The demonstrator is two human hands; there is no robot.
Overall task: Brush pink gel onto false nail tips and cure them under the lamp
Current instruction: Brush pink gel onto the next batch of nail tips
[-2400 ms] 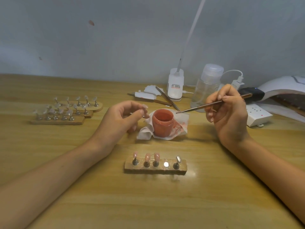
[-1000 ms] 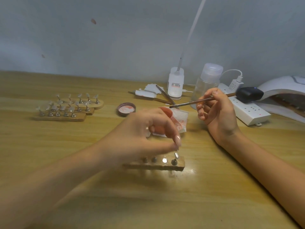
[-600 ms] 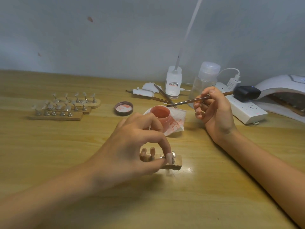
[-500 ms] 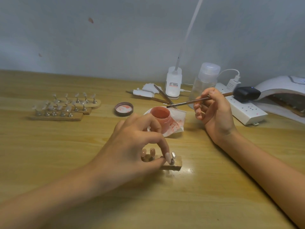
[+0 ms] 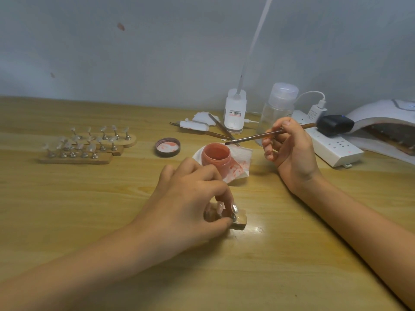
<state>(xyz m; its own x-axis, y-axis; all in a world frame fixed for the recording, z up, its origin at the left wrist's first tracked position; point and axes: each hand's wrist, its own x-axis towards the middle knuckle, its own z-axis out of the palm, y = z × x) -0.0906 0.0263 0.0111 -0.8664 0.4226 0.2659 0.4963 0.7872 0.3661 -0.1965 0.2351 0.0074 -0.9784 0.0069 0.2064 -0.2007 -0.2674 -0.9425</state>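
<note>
Left hand (image 5: 190,198) has dropped from its raised spot beside the jar of pink gel (image 5: 216,156) onto the holder block (image 5: 240,221) at desk (image 5: 89,198) centre. That uncovers the lid (image 5: 168,146) lying left of the jar. Right hand (image 5: 292,153) has barely shifted. Left fingers (image 5: 224,194) are curled, thumb under and forefinger over, and appear to pinch the end stand (image 5: 234,208) at the block's right end. Whether it has left the block cannot be told. Painted tips (image 5: 220,207) stand just left of it, partly hidden by the hand. Right hand grips the brush (image 5: 253,137) mid-handle, pen fashion. Its long axis runs low-left to high-right, and the bristle end hangs over the far rim of the jar, not touching it. The jar sits on a stained tissue (image 5: 243,153). Key relation: the end stand lies directly under the left fingers on the near side of the jar, while the brush tip is well apart from it, beyond the jar and higher. The left hand is plainly nearer, so it looks right for it to carry the stand up toward the brush, or for the brush to load gel first. Block's long axis lies left to right. The lamp (image 5: 381,117) opens at far right past the power strip (image 5: 336,151), nearer the right hand. Racks of clear tips (image 5: 78,153) wait at far left, untouched.
</note>
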